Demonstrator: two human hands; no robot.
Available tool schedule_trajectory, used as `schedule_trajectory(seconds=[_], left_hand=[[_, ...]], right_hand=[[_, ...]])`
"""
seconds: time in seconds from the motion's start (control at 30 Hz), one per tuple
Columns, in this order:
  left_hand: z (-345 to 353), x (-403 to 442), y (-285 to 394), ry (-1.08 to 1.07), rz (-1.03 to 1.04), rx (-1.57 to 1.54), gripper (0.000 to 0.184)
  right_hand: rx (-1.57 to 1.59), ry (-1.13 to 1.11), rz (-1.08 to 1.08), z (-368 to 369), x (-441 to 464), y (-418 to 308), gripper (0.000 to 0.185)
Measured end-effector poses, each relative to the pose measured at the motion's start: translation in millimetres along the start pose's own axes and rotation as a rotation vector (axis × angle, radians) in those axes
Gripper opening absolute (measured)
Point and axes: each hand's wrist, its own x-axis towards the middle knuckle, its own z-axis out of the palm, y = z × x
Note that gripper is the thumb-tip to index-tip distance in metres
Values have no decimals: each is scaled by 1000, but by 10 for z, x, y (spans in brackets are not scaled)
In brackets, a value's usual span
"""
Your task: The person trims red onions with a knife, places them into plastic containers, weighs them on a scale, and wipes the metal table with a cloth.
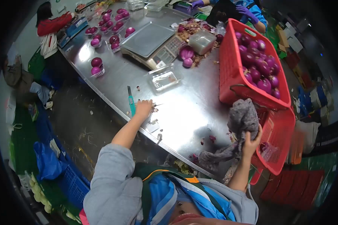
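My right hand (251, 143) grips a crumpled grey cloth (244, 117) at the table's right edge; one end of it trails onto the metal surface. My left hand (143, 109) is down on the table near its front edge, fingers curled. A thin dark item and small scraps show by its fingertips, but I cannot make out what it grasps. Just left of that hand lies a utility knife (131, 104) with a teal handle. A small white piece (152, 126) sits below the hand. Beyond it, a clear plastic tray (163, 78) rests on the table.
A red crate (229, 71) of peeled red onions (261, 63) stands at the right, above another red basket (277, 150). A scale (148, 39), onion skins (193, 28) and packed onions (96, 65) occupy the far table. A gloved co-worker (247, 13) and another person (50, 26) stand beyond.
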Motion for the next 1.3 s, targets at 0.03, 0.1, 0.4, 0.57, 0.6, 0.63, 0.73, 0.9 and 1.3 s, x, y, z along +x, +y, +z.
schedule_trajectory(seconds=[0.03, 0.1, 0.4, 0.57, 0.6, 0.63, 0.73, 0.9, 1.3], left_hand=[[85, 72, -83, 38, 92, 87, 14], [-108, 162, -171, 74, 104, -10, 14], [-426, -38, -1185, -208, -157, -253, 44], [-327, 97, -1341, -348, -194, -353, 41], [-473, 106, -1413, -359, -210, -412, 41], [-588, 175, -1487, -356, -227, -469, 40], [-599, 270, -1905, -254, -238, -597, 40], [-933, 314, -2577, -237, -202, -1201, 41], [-1389, 120, -3229, 31, -355, -1452, 50]], right_hand=[[1, -33, 120, -6, 70, 95, 50], [-125, -12, 28, 9, 68, -24, 49], [-106, 236, 1, 1165, -266, -866, 49], [-180, 344, -92, 1879, -198, -1688, 50], [-191, 368, -127, 1977, -181, -1824, 49], [-127, 382, -154, 2082, -173, -1973, 48], [-56, 392, -184, 2419, -191, -2359, 47], [-11, 166, -177, 3181, -295, -2464, 54], [-543, -721, -107, 6135, -1579, -897, 71]])
